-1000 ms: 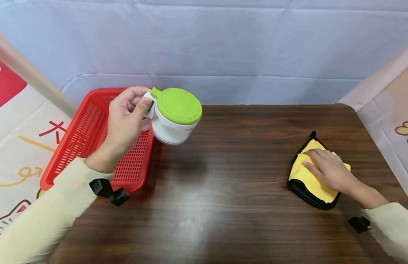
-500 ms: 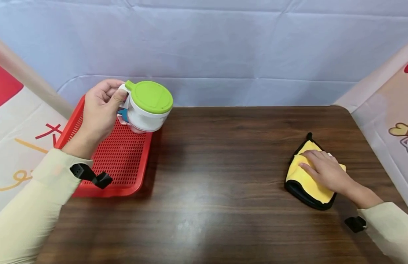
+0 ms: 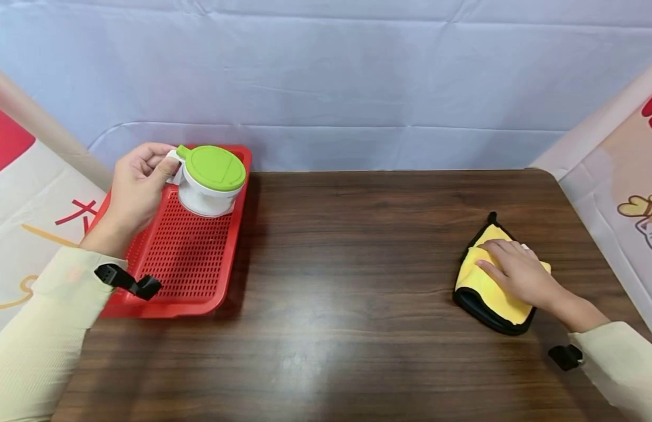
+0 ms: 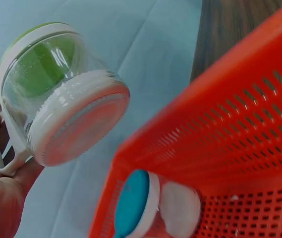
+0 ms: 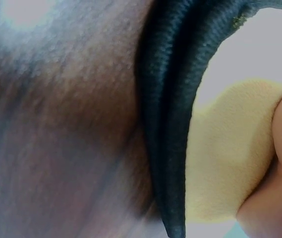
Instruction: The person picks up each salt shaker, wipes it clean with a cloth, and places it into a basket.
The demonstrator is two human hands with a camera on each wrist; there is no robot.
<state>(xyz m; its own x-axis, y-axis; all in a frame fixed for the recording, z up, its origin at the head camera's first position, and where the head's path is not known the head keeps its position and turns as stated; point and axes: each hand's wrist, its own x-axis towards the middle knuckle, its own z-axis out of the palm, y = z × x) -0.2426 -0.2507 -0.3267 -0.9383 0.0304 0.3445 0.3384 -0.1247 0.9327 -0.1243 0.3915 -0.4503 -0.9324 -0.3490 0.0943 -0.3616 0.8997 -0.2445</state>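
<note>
My left hand (image 3: 137, 190) grips the white handle of a seasoning jar (image 3: 214, 171) with a green lid. The left wrist view shows its clear body part-filled with white grains, and the jar is tilted there. In the head view it overlaps the back of a red perforated basket (image 3: 226, 274). A second jar (image 4: 136, 201), with a blue lid and white contents, lies inside the basket in the left wrist view; my left hand and the held jar hide it from the head. On the right, my right hand (image 3: 521, 272) rests on a folded yellow cloth (image 3: 475, 271) with black edging.
A dark wooden table (image 3: 347, 264) carries the basket at left and the cloth at right. Behind it hangs a pale fabric backdrop (image 3: 326, 76), with printed panels on both sides. Black straps (image 3: 126, 280) show at the sleeves.
My left hand has carried the green-lidded jar leftward from beside the basket to above its back part, and lowered it slightly in the last half second. The right hand stays on the cloth.
</note>
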